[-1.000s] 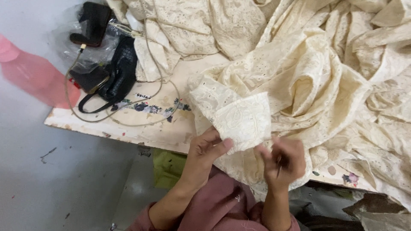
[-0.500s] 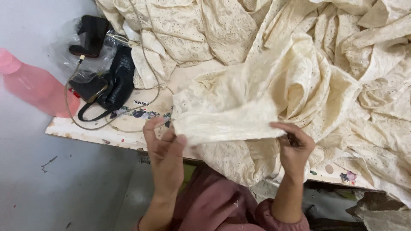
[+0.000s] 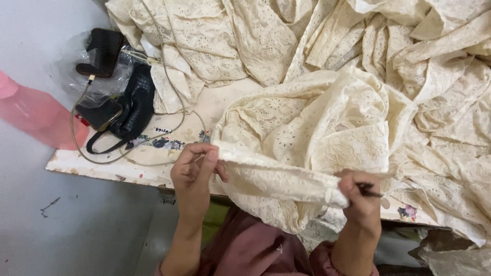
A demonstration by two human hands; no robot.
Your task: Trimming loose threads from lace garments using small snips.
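The cream lace cloth has one folded edge pulled into a band that runs left to right, dipping a bit toward the right, just over the near edge of the worktop. Left hand pinches the left end; right hand is closed on the right end and also grips a small dark tool. The rest of the cloth is heaped across the worktop. Off to the left sit a black bag, a cable and a clear plastic bag with something dark inside.
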